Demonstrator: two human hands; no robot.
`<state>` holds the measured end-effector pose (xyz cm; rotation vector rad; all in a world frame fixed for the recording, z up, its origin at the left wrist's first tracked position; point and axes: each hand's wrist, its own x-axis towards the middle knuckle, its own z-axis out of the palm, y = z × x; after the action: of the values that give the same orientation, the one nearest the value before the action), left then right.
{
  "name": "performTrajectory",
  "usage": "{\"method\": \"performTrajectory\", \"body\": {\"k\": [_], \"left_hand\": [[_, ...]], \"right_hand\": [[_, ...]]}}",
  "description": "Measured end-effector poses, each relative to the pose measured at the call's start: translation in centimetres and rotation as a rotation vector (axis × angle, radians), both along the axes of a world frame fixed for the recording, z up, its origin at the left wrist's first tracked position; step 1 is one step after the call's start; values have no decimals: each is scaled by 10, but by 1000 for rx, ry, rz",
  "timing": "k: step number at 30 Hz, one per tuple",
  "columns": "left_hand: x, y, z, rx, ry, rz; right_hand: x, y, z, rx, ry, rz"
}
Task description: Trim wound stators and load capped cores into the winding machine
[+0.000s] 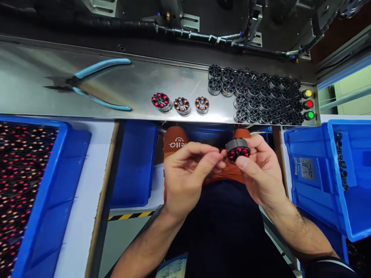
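Observation:
My right hand [262, 166] grips a motor stator [237, 148], a round black part with a grey metal ring and red windings, between thumb and fingers. It is tilted so the wound face points down toward me. My left hand [194, 170] is pinched closed at the stator's left edge. A small dark bit shows at its fingertips, too small to name. On the metal ledge above lie a red-wound stator [161, 101] and two copper-wound ones, one in the middle [181, 105] and one to its right [202, 104].
Rows of black round cores [255, 92] stand on the ledge, beside yellow, red and green buttons [310, 104]. Blue-handled pliers [89, 85] lie open at left. Blue bins stand at left [69, 154] and right [315, 146]; the left one holds many wound stators [20, 185].

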<state>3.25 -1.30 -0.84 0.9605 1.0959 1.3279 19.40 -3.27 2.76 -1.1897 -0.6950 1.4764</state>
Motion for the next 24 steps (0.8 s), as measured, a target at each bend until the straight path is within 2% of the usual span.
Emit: {"method": "performTrajectory", "body": {"k": [2, 3, 4, 5, 7, 9, 10, 12, 14, 19, 24], "left_hand": [[-6, 3, -14, -237, -202, 7], [-10, 4, -20, -285, -240, 50], [-15, 4, -24, -268, -219, 115], [-19, 3, -25, -186, -138, 179], [-26, -1, -19, 145, 167, 240], [-28, -6, -5, 522, 536, 179], [-27, -7, 2, 658, 680, 116], [-22, -9, 14, 761, 822, 9], [-16, -8, 19, 719, 828, -7], [-11, -6, 16, 587, 708, 41], [-13, -5, 21, 504, 553, -47]], "right_hand": [[4, -1, 0, 15, 16, -30], [6, -1, 0, 27, -4, -38], [9, -1, 1, 42, -51, -35], [12, -2, 2, 58, -121, -23], [17, -2, 3, 95, -289, 6], [18, -2, 5, 122, -385, 39], [18, -2, 6, 129, -387, 52], [14, -2, 7, 125, -339, 86], [11, -2, 8, 119, -282, 105], [20, -4, 9, 134, -204, 161], [44, -6, 3, 224, -306, 219]]}}
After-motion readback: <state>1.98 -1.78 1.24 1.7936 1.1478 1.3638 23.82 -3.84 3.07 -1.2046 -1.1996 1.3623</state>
